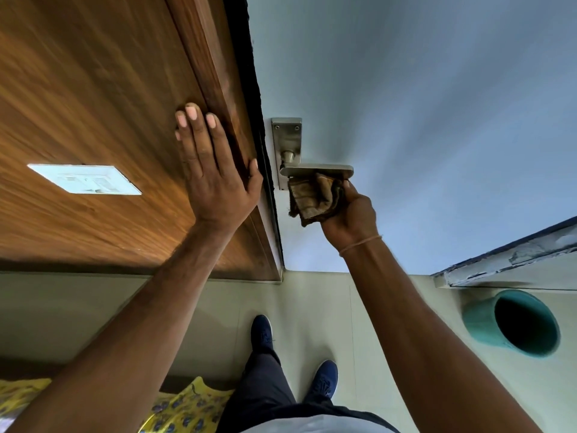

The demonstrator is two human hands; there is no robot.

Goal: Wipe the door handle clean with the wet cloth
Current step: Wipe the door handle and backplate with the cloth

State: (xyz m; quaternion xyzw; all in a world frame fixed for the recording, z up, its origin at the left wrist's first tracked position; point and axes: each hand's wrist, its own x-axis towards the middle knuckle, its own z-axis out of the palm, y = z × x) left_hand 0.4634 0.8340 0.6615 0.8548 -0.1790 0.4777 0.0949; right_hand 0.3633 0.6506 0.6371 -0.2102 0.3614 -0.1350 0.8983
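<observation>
A: Where's the cloth (313, 198)?
B: Bunched in the right hand (351, 214), fingers curled tight around it, pressed up under the door handle (317, 170) just above them.
A: And the left hand (215, 170)?
B: Flat on the wooden frame (215, 73), fingers together, thumb spread toward the handle.

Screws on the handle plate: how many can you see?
2, both at the top of the handle plate: one near the left corner, one near the right. Lower ones may be hidden behind the lever and cloth.
</observation>
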